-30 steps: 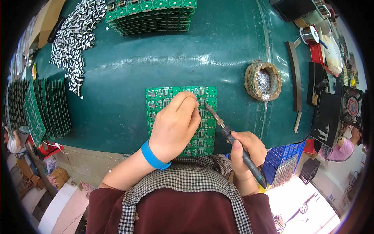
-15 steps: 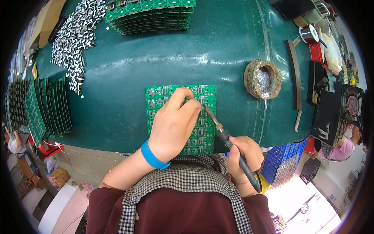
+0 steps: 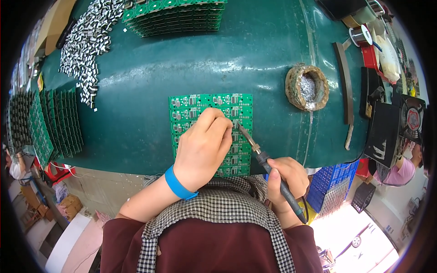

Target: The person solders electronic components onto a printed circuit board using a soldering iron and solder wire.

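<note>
A green panel of circuit boards (image 3: 191,101) lies flat on the table in front of me, with rows of small parts on it. My left hand (image 3: 200,145) rests over its middle, thumb and fingers pinched together close to the iron's tip. Whatever the pinch holds is hidden. In my right hand (image 3: 287,179) is a soldering iron (image 3: 262,158), gripped by its dark handle. Its metal tip slants to the far left and meets the panel just right of my left fingertips. Part of the panel is covered by my left hand and wrist.
A crusty round pot (image 3: 296,91) of silvery bits stands right of the panel. Stacked green boards (image 3: 177,22) sit at the far side, more boards (image 3: 59,123) at the left. Small white-and-dark parts (image 3: 86,50) lie heaped far left. A solder spool (image 3: 360,35) is far right.
My left hand and the iron's tip have shifted slightly toward me across the panel, by about one row. The whole view has moved a little. Both grips look the same.
</note>
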`<state>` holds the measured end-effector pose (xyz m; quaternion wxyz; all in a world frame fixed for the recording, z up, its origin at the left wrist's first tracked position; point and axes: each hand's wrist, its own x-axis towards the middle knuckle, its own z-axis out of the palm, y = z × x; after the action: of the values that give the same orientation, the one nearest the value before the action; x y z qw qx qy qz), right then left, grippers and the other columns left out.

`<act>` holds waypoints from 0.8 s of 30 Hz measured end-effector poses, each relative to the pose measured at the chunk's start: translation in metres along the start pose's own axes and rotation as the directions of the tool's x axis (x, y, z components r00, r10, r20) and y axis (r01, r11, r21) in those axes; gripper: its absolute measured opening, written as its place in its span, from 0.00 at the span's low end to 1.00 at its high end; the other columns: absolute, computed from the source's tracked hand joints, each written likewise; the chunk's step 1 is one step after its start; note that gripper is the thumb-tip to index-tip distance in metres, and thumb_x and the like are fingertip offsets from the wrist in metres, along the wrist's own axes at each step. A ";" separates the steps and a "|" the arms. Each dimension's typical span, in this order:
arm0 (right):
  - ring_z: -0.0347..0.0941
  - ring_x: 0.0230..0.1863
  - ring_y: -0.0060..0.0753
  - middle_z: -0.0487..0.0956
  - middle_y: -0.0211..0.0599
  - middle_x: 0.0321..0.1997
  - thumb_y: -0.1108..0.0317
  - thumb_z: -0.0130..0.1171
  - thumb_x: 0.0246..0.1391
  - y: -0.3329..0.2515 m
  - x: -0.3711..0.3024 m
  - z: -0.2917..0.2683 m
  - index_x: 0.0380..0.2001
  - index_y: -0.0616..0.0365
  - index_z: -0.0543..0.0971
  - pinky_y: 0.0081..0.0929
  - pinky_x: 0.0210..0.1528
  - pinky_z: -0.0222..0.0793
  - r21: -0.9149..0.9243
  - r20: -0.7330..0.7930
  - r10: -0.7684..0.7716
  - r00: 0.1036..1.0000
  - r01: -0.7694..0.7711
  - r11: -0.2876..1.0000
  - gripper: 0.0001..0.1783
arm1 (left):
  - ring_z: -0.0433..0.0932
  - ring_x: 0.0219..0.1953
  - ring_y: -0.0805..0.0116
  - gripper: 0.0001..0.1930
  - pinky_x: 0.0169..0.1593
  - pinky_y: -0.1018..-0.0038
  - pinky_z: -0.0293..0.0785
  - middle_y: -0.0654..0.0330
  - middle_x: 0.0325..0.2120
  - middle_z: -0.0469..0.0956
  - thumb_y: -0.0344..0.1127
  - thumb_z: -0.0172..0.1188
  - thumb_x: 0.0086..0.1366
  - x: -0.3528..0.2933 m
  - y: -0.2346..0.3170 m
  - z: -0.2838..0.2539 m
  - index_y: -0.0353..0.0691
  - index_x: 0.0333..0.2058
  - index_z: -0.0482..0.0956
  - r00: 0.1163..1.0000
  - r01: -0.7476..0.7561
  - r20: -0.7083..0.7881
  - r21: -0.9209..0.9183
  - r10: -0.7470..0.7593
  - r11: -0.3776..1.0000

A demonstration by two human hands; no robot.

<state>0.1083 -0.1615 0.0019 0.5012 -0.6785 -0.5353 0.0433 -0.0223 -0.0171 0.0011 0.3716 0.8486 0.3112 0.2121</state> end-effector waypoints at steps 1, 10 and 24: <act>0.76 0.17 0.35 0.78 0.39 0.19 0.76 0.59 0.44 0.000 0.000 0.000 0.27 0.65 0.78 0.24 0.20 0.71 -0.002 -0.003 -0.002 1.000 0.002 1.000 0.04 | 0.76 0.30 0.57 0.07 0.31 0.67 0.74 0.56 0.33 0.72 0.22 0.60 0.54 -0.001 0.001 0.000 0.37 0.32 0.74 0.999 0.026 0.019 -0.003 -0.026 1.000; 0.76 0.17 0.34 0.77 0.38 0.18 0.75 0.58 0.45 -0.005 -0.010 -0.001 0.26 0.65 0.78 0.24 0.20 0.72 -0.007 0.009 -0.010 1.000 0.010 1.000 0.04 | 0.74 0.31 0.57 0.09 0.31 0.68 0.71 0.55 0.35 0.68 0.21 0.59 0.55 -0.001 0.003 0.002 0.37 0.34 0.72 0.992 0.070 0.112 -0.044 -0.065 0.997; 0.75 0.16 0.34 0.77 0.38 0.17 0.75 0.57 0.44 -0.005 -0.016 -0.006 0.25 0.65 0.78 0.25 0.20 0.72 -0.012 -0.008 -0.029 1.000 0.029 1.000 0.05 | 0.75 0.27 0.53 0.07 0.28 0.64 0.72 0.55 0.31 0.67 0.22 0.58 0.56 -0.015 0.005 0.002 0.37 0.32 0.70 0.998 0.018 0.067 -0.015 -0.017 1.000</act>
<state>0.1015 -0.1783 0.0012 0.4999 -0.6739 -0.5432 0.0300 -0.0300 -0.0307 0.0017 0.3902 0.8496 0.3042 0.1828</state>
